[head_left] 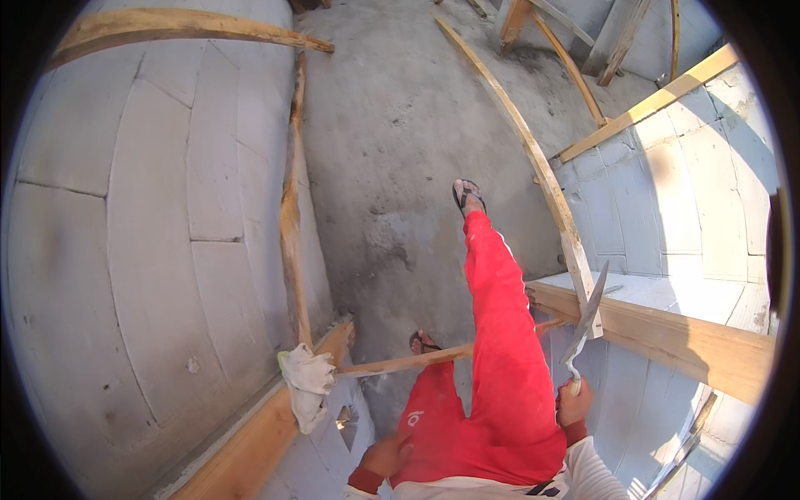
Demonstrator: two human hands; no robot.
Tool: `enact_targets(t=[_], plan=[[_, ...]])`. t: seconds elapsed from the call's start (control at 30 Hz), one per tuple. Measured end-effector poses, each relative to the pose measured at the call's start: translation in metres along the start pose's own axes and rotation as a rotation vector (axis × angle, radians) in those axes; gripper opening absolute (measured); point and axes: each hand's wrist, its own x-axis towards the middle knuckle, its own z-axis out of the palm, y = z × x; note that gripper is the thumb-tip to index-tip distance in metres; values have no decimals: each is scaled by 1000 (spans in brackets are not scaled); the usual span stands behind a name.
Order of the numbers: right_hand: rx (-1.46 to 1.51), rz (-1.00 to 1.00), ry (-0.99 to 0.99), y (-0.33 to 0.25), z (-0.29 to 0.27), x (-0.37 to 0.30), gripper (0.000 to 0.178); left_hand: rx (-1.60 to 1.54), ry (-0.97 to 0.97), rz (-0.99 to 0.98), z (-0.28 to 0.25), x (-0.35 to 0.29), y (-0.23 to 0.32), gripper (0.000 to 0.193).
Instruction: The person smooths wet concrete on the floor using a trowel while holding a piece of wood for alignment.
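Observation:
My right hand (573, 402) is closed round the handle of a pointed masonry trowel (586, 321). The steel blade points up and away from me, overlapping the lower end of a long wooden batten (546, 179). Low in the view, my left hand (386, 457) rests against the thigh of my red trousers (508, 383) with its fingers loosely spread, and nothing shows in it. To the left of that hand, a whitish cloth work glove (308, 385) lies draped over the end of a wooden beam (242, 454).
Pale block walls stand on the left (150, 242) and right (667, 192). A thin wooden strip (408, 360) crosses between the beams at my legs. A thick beam (667, 333) runs along the right. Rough grey concrete floor (375, 125) stretches ahead, with wooden props (571, 71) at the far right.

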Motion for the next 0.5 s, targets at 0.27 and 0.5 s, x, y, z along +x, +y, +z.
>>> enact_targets(t=[0.27, 0.5], plan=[[-30, 89, -33, -74, 57, 88, 8, -144, -37, -194, -133, 44, 113, 49], [-168, 131, -166, -181, 157, 258, 7, -253, 132, -233, -256, 180, 216, 44]])
